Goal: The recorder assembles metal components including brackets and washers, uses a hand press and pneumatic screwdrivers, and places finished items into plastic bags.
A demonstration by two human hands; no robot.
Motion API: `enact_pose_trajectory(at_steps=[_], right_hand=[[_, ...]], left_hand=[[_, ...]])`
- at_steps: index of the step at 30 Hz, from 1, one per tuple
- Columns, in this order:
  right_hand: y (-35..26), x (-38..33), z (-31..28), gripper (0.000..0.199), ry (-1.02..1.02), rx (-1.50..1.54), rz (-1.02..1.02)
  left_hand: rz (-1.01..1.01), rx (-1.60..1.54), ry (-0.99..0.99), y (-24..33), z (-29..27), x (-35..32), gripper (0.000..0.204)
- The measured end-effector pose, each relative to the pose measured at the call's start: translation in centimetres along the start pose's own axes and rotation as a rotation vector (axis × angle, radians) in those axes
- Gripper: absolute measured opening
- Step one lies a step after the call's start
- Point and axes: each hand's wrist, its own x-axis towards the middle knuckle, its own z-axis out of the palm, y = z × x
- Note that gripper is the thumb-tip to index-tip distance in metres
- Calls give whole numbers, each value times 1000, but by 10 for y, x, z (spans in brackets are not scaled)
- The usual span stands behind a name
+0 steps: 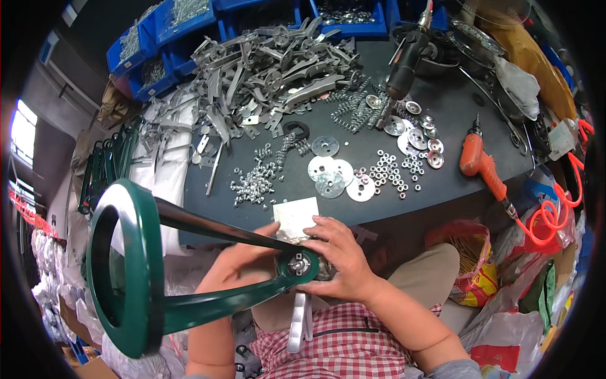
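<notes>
A dark green metal frame [224,308] reaches from a large closed loop at the left to a small round hub with a silver fitting [298,264]. My right hand [341,258] is curled round the hub's right side, fingers bent over its far edge. My left hand [245,256] grips the hub end from the left, partly hidden behind the frame's upper bar. Between my fingertips and the bench edge sits a pale, flat rectangular piece [297,216]. Below the hub, a silver lever [297,323] points down toward my checked apron.
Grey metal levers [271,69] are heaped at the back of the dark bench, before blue bins [184,22]. Springs [353,108], washers [329,184] and nuts [388,170] lie nearer. An orange power driver [483,165] with a coiled hose lies right; a black driver [409,66] stands behind.
</notes>
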Motion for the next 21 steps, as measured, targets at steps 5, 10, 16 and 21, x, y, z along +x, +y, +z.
enact_pose_trajectory(at_steps=[5, 10, 16, 21], right_hand=[[-6, 13, -19, 57, -242, -4, 11], [27, 63, -58, 33, -57, -294, 210], [28, 79, -37, 32, -138, -716, 209], [10, 70, -51, 18, -46, -299, 432]], left_hand=[[106, 550, 309, -11, 47, -15, 61], [130, 532, 219, -17, 40, -11, 67], [131, 360, 244, -29, 43, -16, 69], [117, 300, 233, -27, 45, -15, 70]])
